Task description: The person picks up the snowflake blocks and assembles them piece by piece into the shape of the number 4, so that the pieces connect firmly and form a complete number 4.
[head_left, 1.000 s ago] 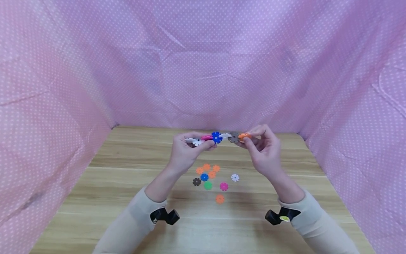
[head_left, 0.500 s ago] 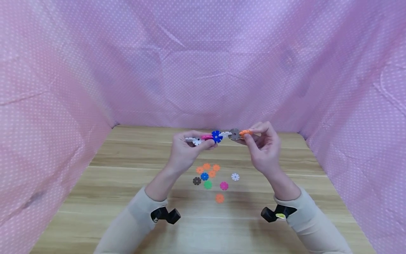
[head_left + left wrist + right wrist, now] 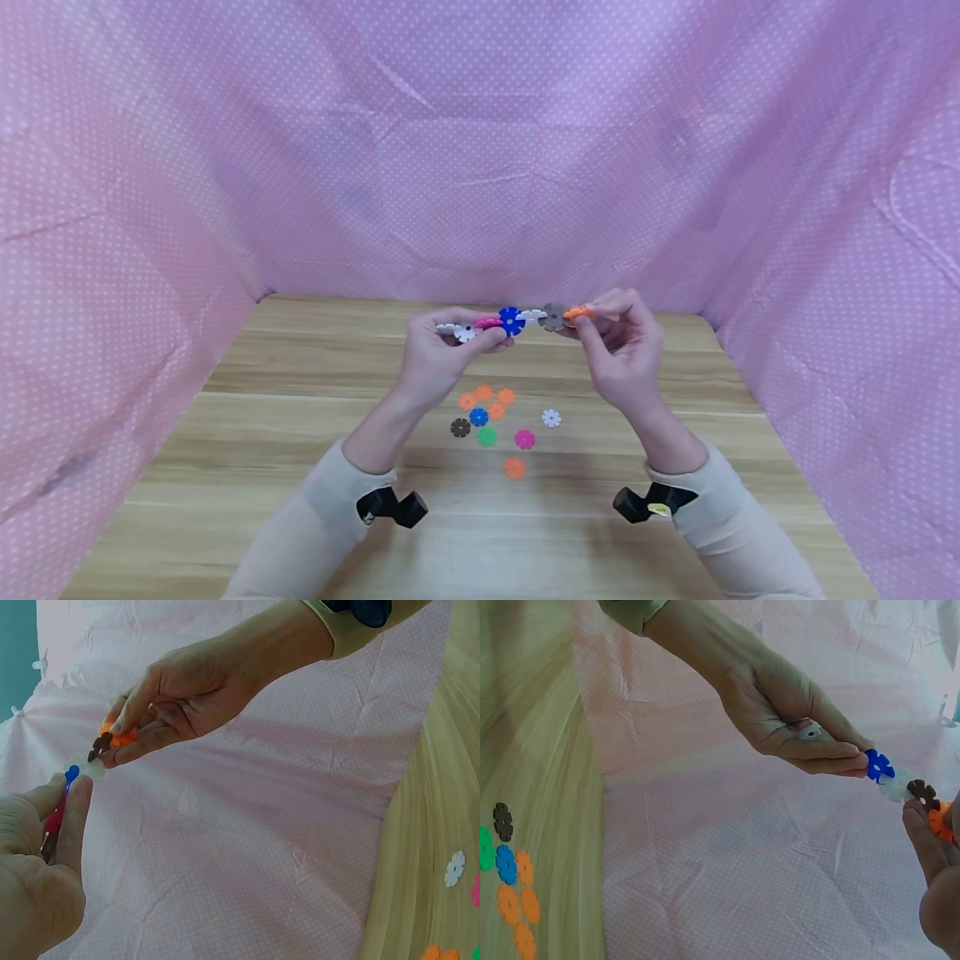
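A chain of notched plastic snowflake discs stretches between both hands, raised over the table. My left hand (image 3: 438, 358) grips its left part, thumb and fingers around the pink disc (image 3: 485, 322) and at the blue disc (image 3: 512, 322). Two white discs (image 3: 466, 332) lie in that palm. Beyond the blue one come a white disc (image 3: 531, 317) and a grey-brown disc (image 3: 554, 317), interlocked edge to edge. At the right end, my right hand (image 3: 626, 358) pinches an orange disc (image 3: 579, 313) between thumb and index finger; in the right wrist view its fingers partly cover this orange disc (image 3: 939, 822).
Loose discs lie on the wooden table (image 3: 300, 408) below the hands: several orange ones (image 3: 483, 392), a blue (image 3: 478, 417), a dark brown (image 3: 461, 427), a green (image 3: 487, 437), a pink (image 3: 525, 439) and a white (image 3: 551, 417). Pink dotted cloth (image 3: 480, 208) encloses the table.
My right hand has shifted slightly up with the orange and grey-brown end of the chain. The left hand keeps its grip nearly still. The head view has turned a little.
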A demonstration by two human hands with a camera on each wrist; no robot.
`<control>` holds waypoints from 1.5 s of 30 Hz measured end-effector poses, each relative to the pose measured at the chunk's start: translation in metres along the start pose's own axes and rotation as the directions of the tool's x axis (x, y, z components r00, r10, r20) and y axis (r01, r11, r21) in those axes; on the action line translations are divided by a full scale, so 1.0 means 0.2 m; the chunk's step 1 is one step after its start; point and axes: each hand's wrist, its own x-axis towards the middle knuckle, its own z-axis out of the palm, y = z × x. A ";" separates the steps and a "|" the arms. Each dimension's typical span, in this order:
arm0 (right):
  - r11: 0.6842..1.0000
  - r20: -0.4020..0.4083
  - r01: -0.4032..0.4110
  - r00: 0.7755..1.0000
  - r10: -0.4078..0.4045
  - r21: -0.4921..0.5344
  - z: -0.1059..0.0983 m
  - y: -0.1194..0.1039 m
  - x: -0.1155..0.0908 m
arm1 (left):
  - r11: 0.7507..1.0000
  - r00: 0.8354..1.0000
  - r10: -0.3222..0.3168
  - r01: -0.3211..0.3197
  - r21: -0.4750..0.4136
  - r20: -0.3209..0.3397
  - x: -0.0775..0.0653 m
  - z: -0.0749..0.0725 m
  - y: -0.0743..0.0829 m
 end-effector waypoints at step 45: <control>0.991 -0.013 -0.051 0.999 0.050 -0.122 -0.05 -0.08 0.06 | 0.990 0.993 -0.093 0.084 -0.117 -0.075 0.00 0.00 -0.02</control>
